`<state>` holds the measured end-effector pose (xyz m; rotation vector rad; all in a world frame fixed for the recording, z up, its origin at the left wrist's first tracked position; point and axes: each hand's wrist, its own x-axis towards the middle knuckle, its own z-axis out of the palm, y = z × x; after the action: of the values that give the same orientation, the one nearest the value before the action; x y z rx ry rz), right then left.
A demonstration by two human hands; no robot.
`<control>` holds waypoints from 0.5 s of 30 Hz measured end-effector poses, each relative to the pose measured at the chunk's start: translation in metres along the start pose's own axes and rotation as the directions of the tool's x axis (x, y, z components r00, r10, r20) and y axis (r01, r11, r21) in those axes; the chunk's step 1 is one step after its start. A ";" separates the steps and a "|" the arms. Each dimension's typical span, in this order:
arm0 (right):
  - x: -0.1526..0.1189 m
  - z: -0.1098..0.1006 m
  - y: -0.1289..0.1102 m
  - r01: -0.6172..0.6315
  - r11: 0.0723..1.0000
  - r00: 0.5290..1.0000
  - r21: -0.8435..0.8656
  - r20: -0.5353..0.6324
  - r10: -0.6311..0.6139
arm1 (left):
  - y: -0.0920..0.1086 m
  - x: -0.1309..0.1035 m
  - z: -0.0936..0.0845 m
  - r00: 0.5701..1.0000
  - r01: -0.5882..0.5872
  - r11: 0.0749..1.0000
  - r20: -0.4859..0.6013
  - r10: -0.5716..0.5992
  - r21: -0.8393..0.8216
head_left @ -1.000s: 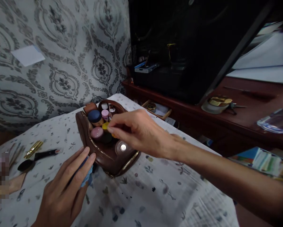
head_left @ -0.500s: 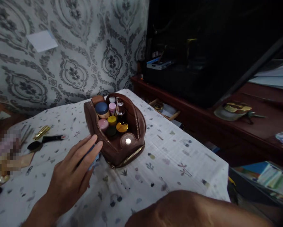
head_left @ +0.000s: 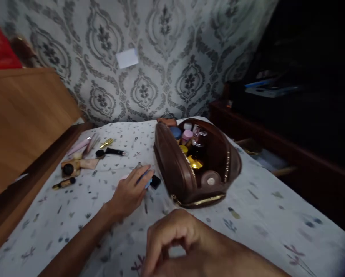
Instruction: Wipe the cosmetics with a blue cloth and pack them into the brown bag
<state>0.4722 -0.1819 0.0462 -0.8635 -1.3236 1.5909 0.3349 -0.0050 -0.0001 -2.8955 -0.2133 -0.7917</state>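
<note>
On the cloth left of the brown cosmetic bag [head_left: 178,169], my left hand [head_left: 130,192] has its fingers curved over a small blue item [head_left: 147,181], mostly covered. Beside those fingertips lies a black square piece [head_left: 155,182]. My right hand [head_left: 175,240] is in front of the bag, its fingers curled inward; anything in them is hidden. The bag stands unzipped, holding a blue-lidded jar [head_left: 176,133], a pink-capped container [head_left: 187,135], a dark bottle with a shiny cap [head_left: 200,139] and a yellow-gold lid [head_left: 195,162].
Left on the patterned cloth [head_left: 111,238] lie a foundation bottle [head_left: 70,168], a black tube [head_left: 115,151], a gold tube [head_left: 106,143], pink tubes [head_left: 82,145] and a black-and-gold stick [head_left: 63,183]. A wooden panel [head_left: 28,115] borders the left; a dark red cabinet [head_left: 310,184] the right.
The view has swung left, bringing the wooden panel and more cosmetics into sight. My left hand is now farther from the bag, still over the blue item. My right hand has come into view.
</note>
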 end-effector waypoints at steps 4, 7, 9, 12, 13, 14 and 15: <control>0.043 -0.005 0.012 -0.048 0.996 0.978 -0.072 -0.204 0.032 | -0.038 -0.029 0.005 0.972 0.234 0.972 -0.017 -0.235 -0.038; 0.064 -0.005 0.040 -0.007 0.942 0.936 -0.337 -0.334 -0.113 | -0.063 -0.042 0.004 0.907 0.410 0.904 -0.048 -0.418 -0.124; 0.075 -0.004 0.056 0.011 0.827 0.892 -0.562 -0.369 -0.263 | -0.075 -0.049 0.003 0.864 0.494 0.861 -0.046 -0.502 -0.124; 0.083 -0.005 0.074 0.054 0.613 0.857 -0.788 -0.279 -0.434 | -0.092 -0.057 0.000 0.792 0.609 0.793 -0.021 -0.610 -0.018; 0.083 -0.005 0.078 0.073 0.551 0.857 -0.831 -0.231 -0.461 | -0.098 -0.060 -0.002 0.765 0.644 0.765 -0.021 -0.643 0.020; 0.083 -0.006 0.082 0.087 0.500 0.859 -0.862 -0.189 -0.476 | -0.106 -0.062 -0.005 0.737 0.676 0.735 -0.029 -0.676 0.051; 0.082 -0.007 0.085 0.096 0.462 0.862 -0.882 -0.159 -0.482 | -0.114 -0.063 -0.009 0.707 0.706 0.704 -0.045 -0.705 0.075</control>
<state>0.4314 -0.1087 -0.0368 -1.3476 -1.8373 0.3219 0.2573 0.0992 -0.0143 -2.6800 -1.3905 -0.8485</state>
